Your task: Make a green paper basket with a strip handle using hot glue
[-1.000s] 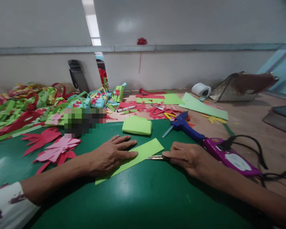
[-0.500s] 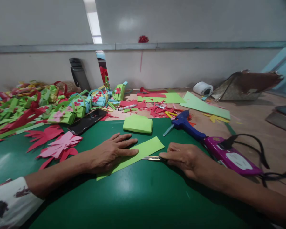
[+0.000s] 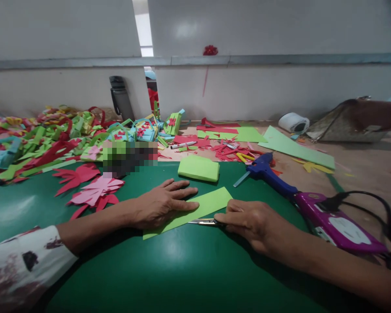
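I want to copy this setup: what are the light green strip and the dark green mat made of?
The light green strip looks like matte paper: thin, flat, no shine. The dark green mat seems smooth plastic or vinyl, showing soft glare.

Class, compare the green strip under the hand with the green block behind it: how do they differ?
The strip lies flat and thin, pinned by the left hand, with the blade in the right hand at its edge; the block is shorter, thicker and untouched. Both are light green.
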The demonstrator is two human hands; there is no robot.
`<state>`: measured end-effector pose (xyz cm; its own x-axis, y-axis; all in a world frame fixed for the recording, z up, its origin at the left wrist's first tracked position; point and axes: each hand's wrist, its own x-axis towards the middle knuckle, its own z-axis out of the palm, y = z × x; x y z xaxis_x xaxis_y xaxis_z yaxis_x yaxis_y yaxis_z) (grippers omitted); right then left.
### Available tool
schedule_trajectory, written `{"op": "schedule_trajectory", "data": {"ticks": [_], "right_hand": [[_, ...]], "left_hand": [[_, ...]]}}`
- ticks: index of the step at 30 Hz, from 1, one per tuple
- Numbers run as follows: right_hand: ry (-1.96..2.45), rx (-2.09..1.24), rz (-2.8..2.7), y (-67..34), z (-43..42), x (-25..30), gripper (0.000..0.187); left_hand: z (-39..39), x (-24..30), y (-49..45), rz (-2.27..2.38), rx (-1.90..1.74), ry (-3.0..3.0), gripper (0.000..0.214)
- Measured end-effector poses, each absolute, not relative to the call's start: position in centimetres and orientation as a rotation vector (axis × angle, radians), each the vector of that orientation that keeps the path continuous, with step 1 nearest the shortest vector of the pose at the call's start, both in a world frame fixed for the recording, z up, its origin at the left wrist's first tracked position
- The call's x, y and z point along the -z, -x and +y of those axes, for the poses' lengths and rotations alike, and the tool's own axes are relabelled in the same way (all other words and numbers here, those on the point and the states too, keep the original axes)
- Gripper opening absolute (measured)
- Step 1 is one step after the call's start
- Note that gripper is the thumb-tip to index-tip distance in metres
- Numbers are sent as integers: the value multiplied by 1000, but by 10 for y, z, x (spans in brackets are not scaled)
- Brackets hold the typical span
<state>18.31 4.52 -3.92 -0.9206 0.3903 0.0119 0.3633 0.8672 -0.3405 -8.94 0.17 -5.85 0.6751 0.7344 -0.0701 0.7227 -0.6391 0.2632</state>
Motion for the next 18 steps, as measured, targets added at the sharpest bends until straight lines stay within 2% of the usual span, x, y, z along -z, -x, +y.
{"op": "schedule_trajectory", "data": {"ticks": [10,18], "right_hand": [[497,-410,-3020,-160,39,44,17],[426,-460,-3020,-146,32,45,19]], "left_hand": [[2,59,90,1178,-30,-2628,49],[3,57,89,1169,-45,-2642,51]]}}
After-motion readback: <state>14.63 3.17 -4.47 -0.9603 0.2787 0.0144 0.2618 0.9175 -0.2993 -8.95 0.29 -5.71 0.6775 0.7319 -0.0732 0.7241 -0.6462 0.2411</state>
